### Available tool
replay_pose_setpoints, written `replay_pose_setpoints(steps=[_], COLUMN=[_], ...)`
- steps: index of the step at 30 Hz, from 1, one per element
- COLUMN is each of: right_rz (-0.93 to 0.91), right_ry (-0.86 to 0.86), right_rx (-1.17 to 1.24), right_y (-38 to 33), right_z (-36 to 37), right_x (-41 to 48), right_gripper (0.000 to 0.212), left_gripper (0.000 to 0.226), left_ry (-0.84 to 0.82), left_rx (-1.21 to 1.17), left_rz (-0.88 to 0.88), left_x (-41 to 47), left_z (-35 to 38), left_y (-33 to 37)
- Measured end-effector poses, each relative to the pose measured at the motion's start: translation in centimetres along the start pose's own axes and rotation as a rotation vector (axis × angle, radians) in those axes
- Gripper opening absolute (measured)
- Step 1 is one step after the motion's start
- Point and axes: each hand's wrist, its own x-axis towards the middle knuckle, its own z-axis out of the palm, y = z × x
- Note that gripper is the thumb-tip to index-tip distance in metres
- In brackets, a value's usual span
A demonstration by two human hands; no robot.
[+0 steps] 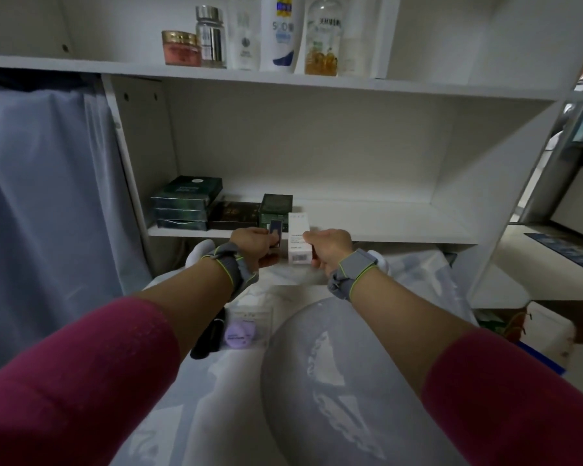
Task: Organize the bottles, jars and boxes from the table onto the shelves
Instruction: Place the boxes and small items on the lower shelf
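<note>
In the head view, your left hand (253,244) is curled round a small dark blue box (276,231) and holds it upright at the front edge of the lower shelf (384,225). Your right hand (330,248) grips a taller white box (299,237) from its right side, with the barcode end lowest. The two boxes are just beside each other, and neither is set down on the shelf board yet.

Behind them on that shelf are a stack of dark green boxes (186,203) at the left, a flat dark brown box (234,215) beside it, and a square green box (276,206).

On the upper shelf (81,66) a pink jar with a gold lid (181,48), a silver-capped bottle (211,37), a white SOD bottle (282,31) and a clear bottle (323,38) stand in a row.

Below your forearms, on the table (216,391), lie a purple item in a clear packet (241,333) and a black object (209,338).
</note>
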Motion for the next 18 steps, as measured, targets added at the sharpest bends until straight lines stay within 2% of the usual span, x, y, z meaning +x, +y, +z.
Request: replay_pose_setpoints(steps=[1,4,10,12,15,18], right_rz=[0.000,-0.007,-0.046,-0.045,-0.050,-0.040], right_ry=[0.005,0.056,0.117,0.123,0.105,0.090], right_rx=[-0.008,-0.039,-0.115,-0.176,-0.263,-0.356], right_y=[-0.3,-1.0,-2.0,-2.1,-2.5,-3.0], right_z=[-0.1,0.1,0.5,0.7,1.1,1.6], right_x=[0.7,2.7,6.4,7.7,9.2,9.7], right_gripper=[0.020,0.026,0.022,0.027,0.045,0.036], left_gripper=[0.035,0.026,0.035,0.036,0.033,0.028], left_ry=[0.002,0.026,0.083,0.095,0.099,0.110], left_rx=[-0.016,-0.060,-0.069,-0.044,-0.034,-0.021], left_rz=[0.016,0.062,0.123,0.142,0.181,0.220], left_x=[0.6,2.2,5.2,6.0,7.2,7.9], left_z=[0.2,0.4,-0.2,-0.3,-0.1,0.1], left_y=[0.1,0.2,0.7,0.8,1.1,1.4])
